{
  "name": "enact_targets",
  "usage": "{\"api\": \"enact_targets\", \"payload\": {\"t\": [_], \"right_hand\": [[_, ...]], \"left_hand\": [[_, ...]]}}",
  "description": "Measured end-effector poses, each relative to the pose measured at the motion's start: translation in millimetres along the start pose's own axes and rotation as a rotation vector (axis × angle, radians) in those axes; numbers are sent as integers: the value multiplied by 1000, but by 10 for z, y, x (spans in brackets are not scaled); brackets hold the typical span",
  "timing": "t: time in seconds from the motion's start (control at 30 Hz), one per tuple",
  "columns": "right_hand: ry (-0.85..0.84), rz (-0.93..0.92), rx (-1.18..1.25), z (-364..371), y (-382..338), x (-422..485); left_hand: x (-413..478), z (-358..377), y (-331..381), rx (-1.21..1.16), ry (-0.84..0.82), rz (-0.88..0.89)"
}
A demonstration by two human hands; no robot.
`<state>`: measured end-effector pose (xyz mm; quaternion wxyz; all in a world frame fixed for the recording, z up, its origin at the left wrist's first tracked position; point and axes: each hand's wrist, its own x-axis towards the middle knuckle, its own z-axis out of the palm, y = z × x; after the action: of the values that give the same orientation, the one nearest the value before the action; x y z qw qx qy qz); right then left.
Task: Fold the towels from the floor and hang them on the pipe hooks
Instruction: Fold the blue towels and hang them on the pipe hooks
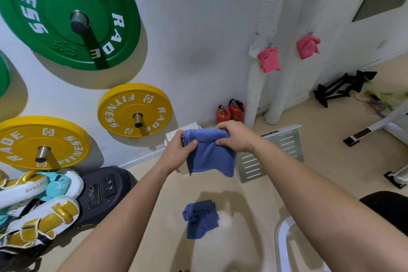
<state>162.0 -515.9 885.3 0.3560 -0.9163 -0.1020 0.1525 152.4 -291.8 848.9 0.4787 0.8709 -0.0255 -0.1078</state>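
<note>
Most left hand [176, 151] fingers behind blue towel [209, 158]

Pinches a folded blue towel [209, 154] by its top edge with left hand [176, 150] and right hand [236, 137] — leaves a darker blue towel [199, 219] crumpled on the floor below. Shows a pink towel [269, 59] hung on the wrapped pipe [254, 88], a second pink towel [308, 46] just right of it.

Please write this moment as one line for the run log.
step: folding | left hand: grips held blue towel | right hand: grips same towel | floor: crumpled blue towel | hung: pink towels
</note>
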Motion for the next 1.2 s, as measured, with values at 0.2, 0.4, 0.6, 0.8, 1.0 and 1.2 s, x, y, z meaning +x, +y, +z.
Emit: {"api": "enact_targets", "payload": {"t": [0.2, 0.4, 0.6, 0.8, 1.0, 1.2], "right_hand": [[36, 38, -38, -231, -29, 289], [62, 125, 82, -472, -115, 523], [275, 281, 98, -669, 25, 740], [479, 312, 310, -1123, 471, 908], [611, 330, 374, -1870, 1167, 1147], [644, 278, 366, -2885, 1837, 1415]], "left_hand": [[385, -230, 39, -39, -112, 48], [889, -397, 294, -161, -128, 134], [1472, -342, 548, -169, -131, 173], [2038, 64, 956, -235, -189, 155], [2724, 683, 1569, -230, -210, 107], [3382, 1328, 2398, -171, -81, 86]]}}
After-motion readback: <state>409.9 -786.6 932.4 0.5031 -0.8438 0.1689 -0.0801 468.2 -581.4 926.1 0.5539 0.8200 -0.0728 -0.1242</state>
